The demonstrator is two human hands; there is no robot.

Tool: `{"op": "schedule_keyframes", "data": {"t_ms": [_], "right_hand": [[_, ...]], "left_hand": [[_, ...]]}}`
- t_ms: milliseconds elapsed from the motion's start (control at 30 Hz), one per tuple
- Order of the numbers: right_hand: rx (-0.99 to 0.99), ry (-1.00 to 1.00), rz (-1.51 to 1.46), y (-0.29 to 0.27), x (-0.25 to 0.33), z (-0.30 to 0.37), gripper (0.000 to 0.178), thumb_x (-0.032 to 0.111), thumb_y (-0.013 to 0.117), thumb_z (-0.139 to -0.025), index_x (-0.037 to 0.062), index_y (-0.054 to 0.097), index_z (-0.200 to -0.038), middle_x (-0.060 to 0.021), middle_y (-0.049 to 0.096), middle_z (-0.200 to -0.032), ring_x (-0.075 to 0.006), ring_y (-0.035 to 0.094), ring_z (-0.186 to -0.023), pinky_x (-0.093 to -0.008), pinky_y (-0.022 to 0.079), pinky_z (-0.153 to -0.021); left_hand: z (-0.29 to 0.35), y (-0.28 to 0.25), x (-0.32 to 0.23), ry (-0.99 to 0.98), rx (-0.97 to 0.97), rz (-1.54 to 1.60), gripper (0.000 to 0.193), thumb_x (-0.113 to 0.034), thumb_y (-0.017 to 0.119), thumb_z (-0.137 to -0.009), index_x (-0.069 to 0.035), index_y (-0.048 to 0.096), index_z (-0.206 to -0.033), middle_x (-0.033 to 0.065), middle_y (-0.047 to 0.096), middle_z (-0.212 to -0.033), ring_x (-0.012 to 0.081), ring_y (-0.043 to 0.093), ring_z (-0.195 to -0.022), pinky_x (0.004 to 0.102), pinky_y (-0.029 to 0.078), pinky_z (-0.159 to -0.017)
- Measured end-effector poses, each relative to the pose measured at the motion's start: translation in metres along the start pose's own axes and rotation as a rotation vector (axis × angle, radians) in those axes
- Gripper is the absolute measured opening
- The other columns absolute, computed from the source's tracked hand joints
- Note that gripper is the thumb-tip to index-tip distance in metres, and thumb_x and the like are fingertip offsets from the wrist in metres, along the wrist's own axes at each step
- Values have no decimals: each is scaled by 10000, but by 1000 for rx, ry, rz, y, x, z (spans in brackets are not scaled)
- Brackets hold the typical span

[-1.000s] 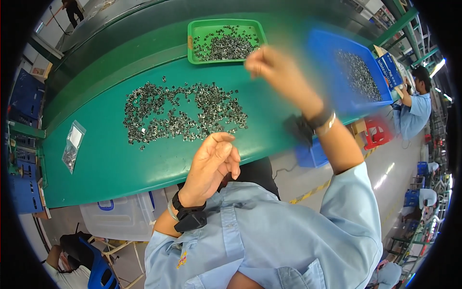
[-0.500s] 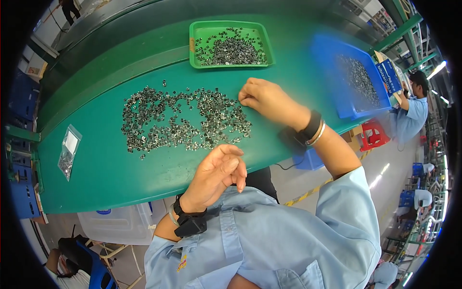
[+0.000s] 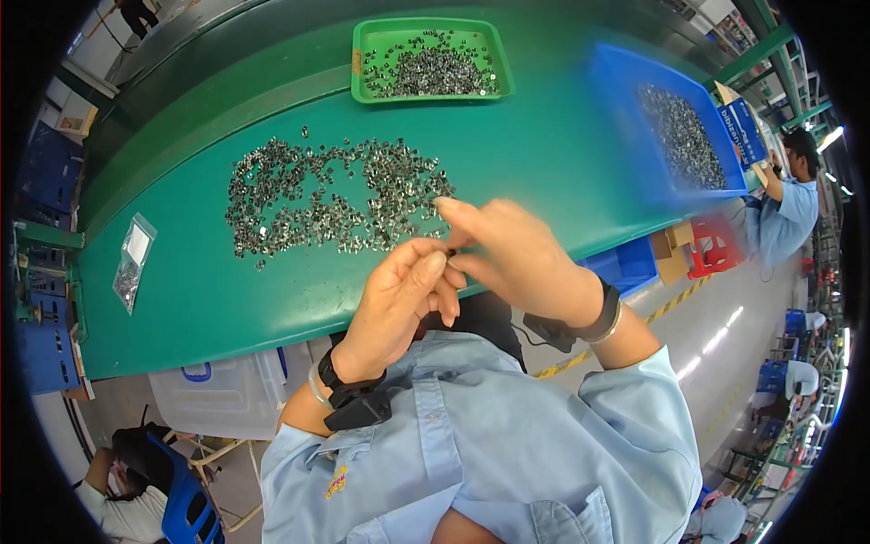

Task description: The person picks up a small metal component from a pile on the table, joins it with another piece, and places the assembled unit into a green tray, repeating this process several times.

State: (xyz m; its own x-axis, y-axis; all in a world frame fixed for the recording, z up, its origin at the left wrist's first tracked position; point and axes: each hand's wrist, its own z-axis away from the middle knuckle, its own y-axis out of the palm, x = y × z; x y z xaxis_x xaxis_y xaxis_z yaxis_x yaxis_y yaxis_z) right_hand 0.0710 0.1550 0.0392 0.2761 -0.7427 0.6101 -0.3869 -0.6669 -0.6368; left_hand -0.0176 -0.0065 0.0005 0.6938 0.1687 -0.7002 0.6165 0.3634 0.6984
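My left hand (image 3: 396, 295) and my right hand (image 3: 512, 257) meet above the near edge of the green table, fingertips together. Between them shows a small dark metal part (image 3: 451, 256), pinched by thumb and fingers and mostly hidden. Just beyond my hands, a loose spread of small shiny metal parts (image 3: 390, 186) covers the middle of the table. A green tray (image 3: 433, 98) at the far side holds more of the same kind of parts.
A blue bin (image 3: 609, 91) with many small metal parts stands at the right. On the table's left lies a clear plastic bag (image 3: 136, 258) of small parts. Below the edge are a lidded clear box (image 3: 217, 403) and a blue crate (image 3: 639, 263). A co-worker (image 3: 790, 213) sits far right.
My right hand has come from the table beside the spread of parts toward me and met my left hand. The left fingers have closed to a pinch. The view has shifted slightly.
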Motion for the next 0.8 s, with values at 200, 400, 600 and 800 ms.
{"op": "schedule_keyframes", "data": {"t_ms": [200, 400, 600, 800], "right_hand": [[123, -65, 132, 2, 7, 8, 630, 11, 744, -669, 19, 491, -1245, -77, 635, -905, -268, 569, -774, -379, 443, -692], [-50, -49, -15, 8, 9, 16, 548, 9, 742, -669, 35, 546, -1180, -70, 629, -923, -269, 578, -807, -374, 455, -707], [-60, -29, -11, 7, 5, 26, 310, 7, 738, -674, 66, 630, -958, -75, 613, -917, -257, 586, -845, -354, 470, -714], [-111, -11, 11, 10, 6, 28, 248, 6, 735, -675, 64, 618, -885, -81, 609, -904, -263, 584, -828, -347, 470, -693]], "left_hand": [[1, -3, 2, -68, 27, -3, 236, -180, 522, -955, 3, 518, -1103, 82, 621, -860, 119, 583, -654, 260, 474, -564], [5, -9, 4, -106, 65, 106, 219, -174, 548, -940, 4, 553, -1067, 81, 620, -810, 121, 580, -637, 251, 464, -556], [7, -7, 0, -94, 54, -7, 210, -170, 565, -928, 7, 568, -1041, 79, 614, -797, 124, 575, -628, 244, 463, -557], [8, -2, 2, -87, 4, -71, 217, -184, 564, -931, 2, 562, -1042, 77, 615, -798, 124, 579, -626, 238, 462, -553]]}}
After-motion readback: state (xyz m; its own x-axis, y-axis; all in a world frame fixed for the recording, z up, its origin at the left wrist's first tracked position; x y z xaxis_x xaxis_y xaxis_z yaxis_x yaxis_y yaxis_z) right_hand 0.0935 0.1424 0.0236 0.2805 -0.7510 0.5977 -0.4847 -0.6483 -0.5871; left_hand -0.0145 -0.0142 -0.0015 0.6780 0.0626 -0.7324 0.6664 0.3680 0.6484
